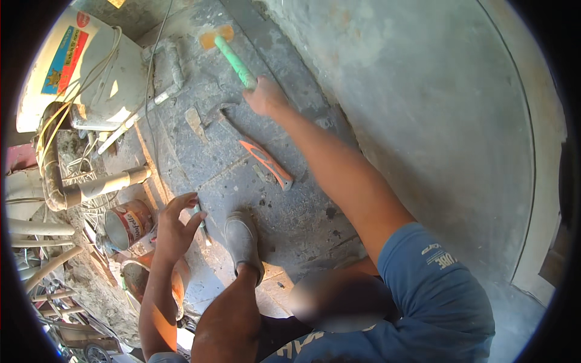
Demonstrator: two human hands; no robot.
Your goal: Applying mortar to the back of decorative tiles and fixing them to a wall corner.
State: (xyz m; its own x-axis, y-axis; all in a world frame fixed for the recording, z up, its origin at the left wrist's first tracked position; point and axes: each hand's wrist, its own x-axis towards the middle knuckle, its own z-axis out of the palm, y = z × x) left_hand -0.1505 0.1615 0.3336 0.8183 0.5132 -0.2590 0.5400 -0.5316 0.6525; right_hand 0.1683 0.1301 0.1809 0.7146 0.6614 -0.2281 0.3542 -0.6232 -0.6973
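Note:
My right hand (266,97) is wrapped round the green handle (236,63) of a mallet, with the arm stretched out ahead. The mallet's amber-orange head (209,40) is low over the grey floor, slightly blurred; contact cannot be made out. Nearer lies a hammer (260,154) with an orange and grey grip, and left of its head a small flat scraper-like piece (195,124). By my left shoe, my left hand (178,227) has thumb and index finger apart. A thin dark rod (203,228) shows beside those fingertips, seemingly not gripped.
A grey plastered wall (436,121) rises on the right. Along the left are a round tin (128,224), an orange-rimmed bucket (178,287), a bent pipe (57,187), loose cables, and a large pale container (115,72). My grey shoe (242,239) stands on the floor.

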